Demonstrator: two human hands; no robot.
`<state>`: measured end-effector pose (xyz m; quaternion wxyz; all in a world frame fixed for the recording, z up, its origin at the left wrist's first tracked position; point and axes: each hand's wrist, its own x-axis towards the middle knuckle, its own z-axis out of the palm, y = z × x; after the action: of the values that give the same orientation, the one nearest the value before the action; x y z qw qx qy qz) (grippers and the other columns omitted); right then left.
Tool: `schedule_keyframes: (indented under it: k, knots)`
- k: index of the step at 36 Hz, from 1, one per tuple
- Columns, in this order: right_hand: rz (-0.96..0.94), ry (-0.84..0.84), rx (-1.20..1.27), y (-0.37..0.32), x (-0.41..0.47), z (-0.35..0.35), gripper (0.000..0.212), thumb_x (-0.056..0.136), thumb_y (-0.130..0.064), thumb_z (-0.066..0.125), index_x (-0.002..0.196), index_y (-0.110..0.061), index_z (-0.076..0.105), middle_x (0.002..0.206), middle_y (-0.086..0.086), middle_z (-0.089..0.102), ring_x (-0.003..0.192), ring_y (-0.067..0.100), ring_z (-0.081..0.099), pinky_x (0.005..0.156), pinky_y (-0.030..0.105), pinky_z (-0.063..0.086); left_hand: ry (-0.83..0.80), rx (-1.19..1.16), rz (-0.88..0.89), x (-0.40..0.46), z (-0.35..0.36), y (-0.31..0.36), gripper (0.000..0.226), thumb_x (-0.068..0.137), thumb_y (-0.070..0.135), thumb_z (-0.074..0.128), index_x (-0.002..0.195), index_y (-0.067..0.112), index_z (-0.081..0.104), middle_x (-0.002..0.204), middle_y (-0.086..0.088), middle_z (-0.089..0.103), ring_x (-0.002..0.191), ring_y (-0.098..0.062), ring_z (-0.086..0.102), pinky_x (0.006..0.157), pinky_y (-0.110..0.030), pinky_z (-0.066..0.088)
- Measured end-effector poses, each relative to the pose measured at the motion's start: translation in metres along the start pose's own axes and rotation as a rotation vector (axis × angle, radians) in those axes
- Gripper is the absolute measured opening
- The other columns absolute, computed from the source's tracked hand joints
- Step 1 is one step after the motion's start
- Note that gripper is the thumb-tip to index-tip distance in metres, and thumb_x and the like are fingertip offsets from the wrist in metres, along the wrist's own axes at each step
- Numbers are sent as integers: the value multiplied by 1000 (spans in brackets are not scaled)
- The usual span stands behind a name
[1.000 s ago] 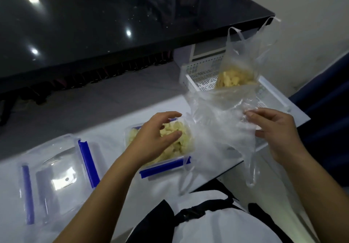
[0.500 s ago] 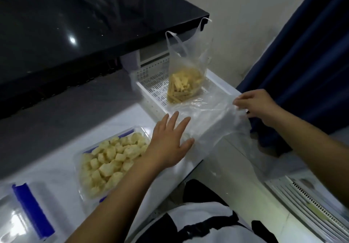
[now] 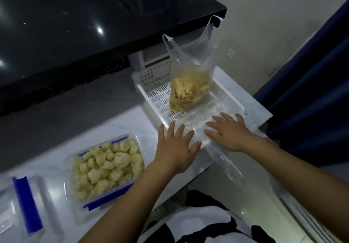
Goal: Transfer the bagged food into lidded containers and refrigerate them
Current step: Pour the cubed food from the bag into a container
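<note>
Though the left edge is cut off, I count one clear lid [image 3: 22, 207] with a blue clip lying flat on the white desk [image 3: 56, 154] at far left. Just right of it sits one open container [image 3: 105, 169], blue-clipped, filled with pale yellow food chunks. Next comes my left hand [image 3: 177, 148], fingers spread and flat, its fingertips reaching an empty bag [image 3: 219, 148]. That one clear, flattened bag lies over the near rim of a white slotted basket [image 3: 156, 95] and spills off the desk edge toward my lap. My right hand [image 3: 228, 131] presses on it too, palm down, fingers splayed. Behind both hands, inside the basket, stands one full bag [image 3: 188, 84] of yellow strips, handles up; what they are I can't quite tell. A black countertop [image 3: 75, 25] overhangs the back, and a dark blue curtain [image 3: 311, 91] hangs at far right.
</note>
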<state>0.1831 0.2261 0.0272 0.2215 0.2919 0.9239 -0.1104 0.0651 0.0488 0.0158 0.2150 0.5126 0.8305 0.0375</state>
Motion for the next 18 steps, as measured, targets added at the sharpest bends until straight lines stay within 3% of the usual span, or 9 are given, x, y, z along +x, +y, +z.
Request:
schedule_keyframes:
  k: [10,18]
  knots:
    - [-67,-12,69,12,26,1,65,93,-74,22,150,-44,32,166,-7,19,153,22,10,118,55,0,3,14,-144,8,2,11,62,101,63,11,152,37,34,167,2,18,155,-24,-8,111,-57,-27]
    - [-115,7,238,13,32,-13,60,92,-70,40,146,-43,41,161,-7,32,149,22,25,119,50,16,19,-4,-190,10,4,14,62,101,62,12,147,36,44,167,1,18,155,-21,-7,109,-54,-29]
